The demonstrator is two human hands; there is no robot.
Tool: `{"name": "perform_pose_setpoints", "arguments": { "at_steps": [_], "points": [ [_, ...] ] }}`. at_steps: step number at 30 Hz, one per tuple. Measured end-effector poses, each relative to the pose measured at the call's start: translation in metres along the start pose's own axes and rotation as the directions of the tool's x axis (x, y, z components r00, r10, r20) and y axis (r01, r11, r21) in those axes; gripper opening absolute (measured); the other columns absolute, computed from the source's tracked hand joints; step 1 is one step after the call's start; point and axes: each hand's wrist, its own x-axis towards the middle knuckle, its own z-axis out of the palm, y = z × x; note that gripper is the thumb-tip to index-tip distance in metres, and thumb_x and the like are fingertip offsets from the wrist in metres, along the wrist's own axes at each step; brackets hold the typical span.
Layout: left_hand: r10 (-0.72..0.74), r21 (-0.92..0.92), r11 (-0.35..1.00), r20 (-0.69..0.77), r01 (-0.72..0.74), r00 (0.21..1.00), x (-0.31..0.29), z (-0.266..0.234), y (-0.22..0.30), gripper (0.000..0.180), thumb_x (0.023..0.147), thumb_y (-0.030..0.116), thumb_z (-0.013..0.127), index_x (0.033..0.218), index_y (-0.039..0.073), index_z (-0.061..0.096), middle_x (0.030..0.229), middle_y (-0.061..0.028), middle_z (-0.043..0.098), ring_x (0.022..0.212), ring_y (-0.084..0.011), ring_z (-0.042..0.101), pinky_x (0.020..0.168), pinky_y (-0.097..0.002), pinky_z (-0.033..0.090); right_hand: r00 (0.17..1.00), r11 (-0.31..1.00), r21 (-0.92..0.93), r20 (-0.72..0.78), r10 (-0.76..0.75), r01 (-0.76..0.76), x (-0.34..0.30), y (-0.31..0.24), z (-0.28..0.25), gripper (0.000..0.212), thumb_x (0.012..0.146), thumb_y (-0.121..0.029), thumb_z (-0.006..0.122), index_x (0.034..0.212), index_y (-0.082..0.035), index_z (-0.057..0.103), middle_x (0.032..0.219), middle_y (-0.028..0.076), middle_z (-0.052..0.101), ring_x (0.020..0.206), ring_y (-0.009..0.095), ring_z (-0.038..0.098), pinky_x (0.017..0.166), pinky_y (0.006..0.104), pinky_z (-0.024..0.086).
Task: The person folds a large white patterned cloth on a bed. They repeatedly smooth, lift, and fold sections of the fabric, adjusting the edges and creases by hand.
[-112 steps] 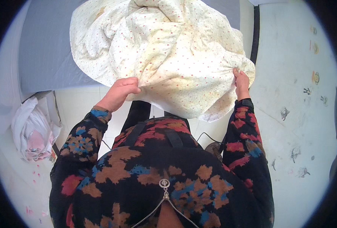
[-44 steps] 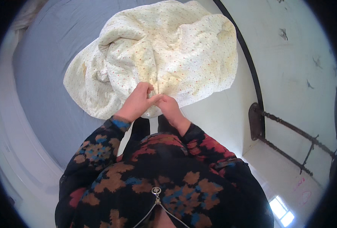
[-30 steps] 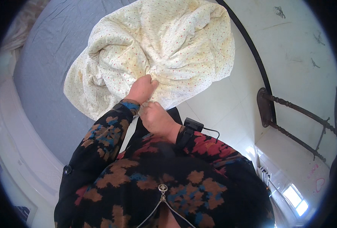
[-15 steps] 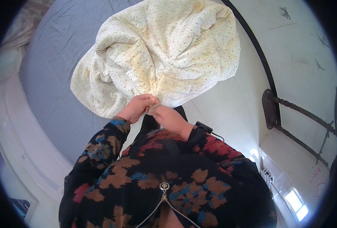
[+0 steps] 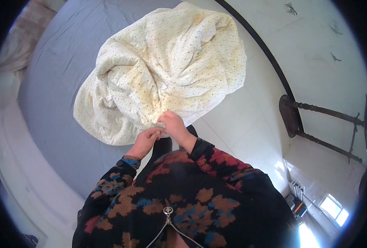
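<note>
A cream quilt [image 5: 183, 53] with small red and yellow flecks lies bunched in folds in front of me, partly on a grey sheet and partly hanging past its edge. Faint yellowish stains mark it in places. At its near edge, my left hand [image 5: 146, 140] pinches the fabric between thumb and fingers. My right hand [image 5: 174, 127] is closed on the gathered cloth just above and to the right. The two hands nearly touch, and the exact bit of edge between the fingers is hidden.
The grey-sheeted bed [image 5: 63, 91] spreads out on the left, with a pale curved bed frame [image 5: 38, 165] along its near side. Light floor tiles [image 5: 233, 120] lie to the right. Farther right stands a dark wooden piece with turned spindles [image 5: 328, 111].
My right hand has moved up and forward along the cloth, from below the left hand to above it. My left hand has come lower. The whole view has shifted slightly.
</note>
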Motion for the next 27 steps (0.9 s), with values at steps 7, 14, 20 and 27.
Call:
{"name": "perform_pose_setpoints", "arguments": {
  "at_steps": [7,14,20,27],
  "points": [
    [-0.273,-0.201,0.940,0.047,0.277,0.961,0.025,-0.010,0.020,0.034,0.103,0.029,0.049,0.114,0.003,0.068,0.107,-0.0050,0.072,0.092,-0.0131,0.064,0.084,-0.0295,0.050,0.944,0.758,-0.563,0.202,-0.260,0.330,-0.021,-0.043,-0.016,0.021,0.092,-0.017,0.050,0.090,-0.001,0.064,0.085,0.022,0.067,0.081,0.042,0.064,0.073,0.0494,0.051],
    [-0.401,-0.542,0.704,0.231,0.459,0.887,0.066,-0.029,0.086,0.028,0.094,0.011,0.045,0.102,-0.008,0.064,0.088,-0.0069,0.068,0.070,-0.0109,0.059,0.058,-0.0242,0.045,0.837,0.592,-0.614,0.502,-0.217,0.522,-0.026,-0.100,-0.029,0.013,0.085,-0.009,0.053,0.085,0.001,0.061,0.080,0.023,0.067,0.080,0.043,0.067,0.071,0.0515,0.053],
    [-0.446,-0.663,0.530,0.312,0.528,0.839,0.076,-0.030,0.099,0.025,0.093,0.008,0.045,0.099,-0.010,0.062,0.078,-0.0037,0.059,0.057,-0.0085,0.042,0.053,-0.0212,0.039,0.767,0.501,-0.598,0.585,-0.261,0.626,-0.028,-0.094,-0.024,0.013,0.087,-0.010,0.054,0.082,0.001,0.059,0.074,0.022,0.063,0.075,0.044,0.064,0.065,0.0523,0.051],
    [-0.507,-0.451,0.633,0.372,0.629,0.778,0.056,-0.034,0.129,0.019,0.100,0.016,0.054,0.103,0.000,0.064,0.070,0.0047,0.049,0.057,-0.0060,0.038,0.052,-0.0208,0.034,0.762,0.570,-0.569,0.626,-0.167,0.593,-0.019,-0.091,-0.035,0.012,0.085,-0.009,0.053,0.080,-0.001,0.060,0.079,0.022,0.065,0.078,0.042,0.064,0.069,0.0524,0.051]
  ]
}}
